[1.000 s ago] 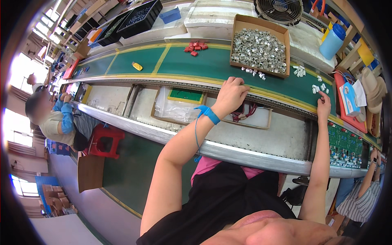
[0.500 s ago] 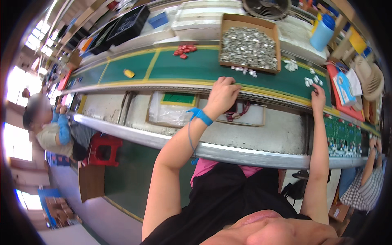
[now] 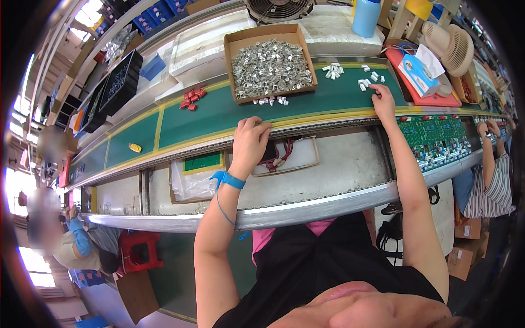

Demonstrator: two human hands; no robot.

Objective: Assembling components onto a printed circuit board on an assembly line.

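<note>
My left hand (image 3: 250,143), with a blue wrist strap (image 3: 227,180), is at the yellow front edge of the green belt (image 3: 210,117). Its fingers are curled together, and whatever they hold is hidden. Farther right, my right hand (image 3: 384,103) reaches over the belt with thumb and forefinger drawn together. Its fingertips are beside a loose group of small white parts (image 3: 363,85); a part between them cannot be made out. Beyond my left hand, a cardboard box (image 3: 232,49) full of small silvery clear pieces stands on the belt, with several small white parts (image 3: 271,101) along its front.
Red parts (image 3: 192,98) and a yellow piece (image 3: 135,147) lie left on the belt. Green circuit boards (image 3: 435,136) are at the right, below a tissue box (image 3: 418,74) and a fan (image 3: 451,46). A metal rail (image 3: 306,210) runs before me. Co-workers sit on both sides.
The view has swung, so the scene sits further left and tilted. My right fingertips are closer to the loose white parts. My left hand stays curled near the belt's front edge.
</note>
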